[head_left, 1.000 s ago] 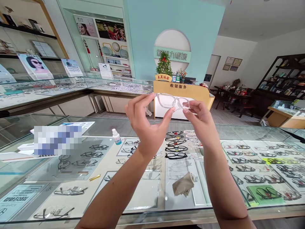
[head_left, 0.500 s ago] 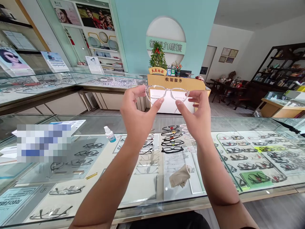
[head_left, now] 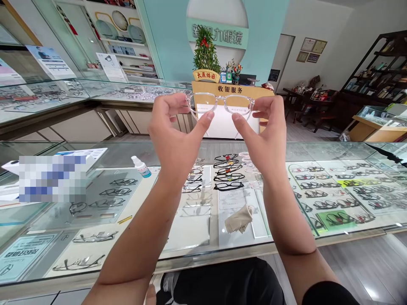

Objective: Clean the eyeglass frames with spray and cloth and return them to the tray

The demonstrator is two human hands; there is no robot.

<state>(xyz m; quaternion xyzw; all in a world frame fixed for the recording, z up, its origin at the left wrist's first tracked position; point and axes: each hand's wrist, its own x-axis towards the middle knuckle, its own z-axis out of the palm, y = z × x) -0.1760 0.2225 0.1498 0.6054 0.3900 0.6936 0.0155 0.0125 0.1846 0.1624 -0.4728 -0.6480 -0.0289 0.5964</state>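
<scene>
Clear-framed eyeglasses (head_left: 220, 98) are held up in front of me, above the glass counter. My left hand (head_left: 178, 131) pinches their left side between thumb and fingers. On the other side, my right hand (head_left: 265, 133) grips the right end of the frame in the same way. Both lenses are see-through, with the yellow desk visible behind them. Below the hands, a row of dark-framed glasses (head_left: 229, 185) sits on the counter. A crumpled beige cloth (head_left: 238, 219) lies nearer to me. Left of my left forearm stands a spray bottle (head_left: 140, 166) with blue liquid.
The glass display counter (head_left: 190, 264) runs across in front of me, with several glasses inside. A white box with a blurred patch (head_left: 52, 178) rests at left. Beyond are a yellow service desk (head_left: 267, 91), more showcases (head_left: 127, 91) and a dark shelf (head_left: 372, 67).
The view has tipped downward, so the counter shows closer to me and my legs appear. Both hands still hold the eyeglasses, which now look more level and sit higher in view.
</scene>
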